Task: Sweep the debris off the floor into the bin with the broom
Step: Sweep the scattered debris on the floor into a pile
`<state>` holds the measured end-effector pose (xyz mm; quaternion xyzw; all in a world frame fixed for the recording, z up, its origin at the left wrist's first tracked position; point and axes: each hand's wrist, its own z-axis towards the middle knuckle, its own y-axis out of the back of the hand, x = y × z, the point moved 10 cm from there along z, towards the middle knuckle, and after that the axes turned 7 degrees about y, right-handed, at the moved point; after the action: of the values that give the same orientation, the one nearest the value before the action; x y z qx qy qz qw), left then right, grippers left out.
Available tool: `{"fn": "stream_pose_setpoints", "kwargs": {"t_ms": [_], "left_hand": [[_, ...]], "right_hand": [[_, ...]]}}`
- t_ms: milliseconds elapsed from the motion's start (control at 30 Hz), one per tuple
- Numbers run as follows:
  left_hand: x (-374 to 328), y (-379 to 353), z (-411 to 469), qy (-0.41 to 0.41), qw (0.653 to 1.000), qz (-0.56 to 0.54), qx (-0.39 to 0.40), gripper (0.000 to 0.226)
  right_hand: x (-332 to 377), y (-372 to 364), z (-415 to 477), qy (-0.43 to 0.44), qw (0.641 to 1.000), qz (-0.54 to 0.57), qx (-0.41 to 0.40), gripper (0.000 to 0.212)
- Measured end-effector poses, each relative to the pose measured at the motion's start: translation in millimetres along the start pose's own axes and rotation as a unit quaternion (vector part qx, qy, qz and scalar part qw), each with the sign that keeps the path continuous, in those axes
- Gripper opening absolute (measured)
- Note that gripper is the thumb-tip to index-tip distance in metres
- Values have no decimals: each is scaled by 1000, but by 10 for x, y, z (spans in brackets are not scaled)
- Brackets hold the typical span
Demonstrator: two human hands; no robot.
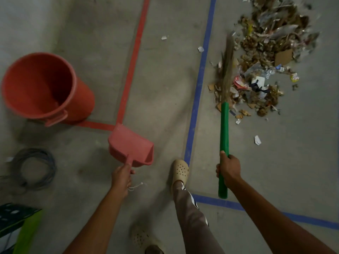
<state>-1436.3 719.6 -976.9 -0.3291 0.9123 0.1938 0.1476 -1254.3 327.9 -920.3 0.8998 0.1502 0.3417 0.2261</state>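
Here, one broom (224,129) clenched in right fingers (218,168), one dustpan (128,143) in left fingers (125,168), one bin (84,99).

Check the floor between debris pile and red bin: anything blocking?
Nothing visible blocks it. Between the debris and the bin lie only a flat blue tape line, a red tape line and two paper scraps. The dustpan is held nearer the person.

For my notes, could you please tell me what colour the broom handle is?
Green. The broom handle shows plainly in the head view, held by the right hand.
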Motion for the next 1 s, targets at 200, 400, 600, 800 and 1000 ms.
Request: {"fn": "stream_pose_setpoints", "kwargs": {"t_ms": [200,400,600,800,1000], "left_hand": [[498,760,-186,-7,999,-36,-1,37],[1433,2120,-394,8,995,-85,-43,40],[2588,3482,-688,60,981,-132,-129,45],[3345,4156,-782,102,964,-180,-165,41],[3381,4169,-704,92,964,-185,-167,37]], "right_hand": [[-281,-613,-976,31,997,-1,73,28],[-996,-1385,-2126,71,969,-162,173,37],[-1814,-2058,-3410,64,900,-281,328,27],[-2291,-2797,-4022,150,784,-430,421,28],[-2529,-3034,-3770,38,834,-394,383,35]]}}
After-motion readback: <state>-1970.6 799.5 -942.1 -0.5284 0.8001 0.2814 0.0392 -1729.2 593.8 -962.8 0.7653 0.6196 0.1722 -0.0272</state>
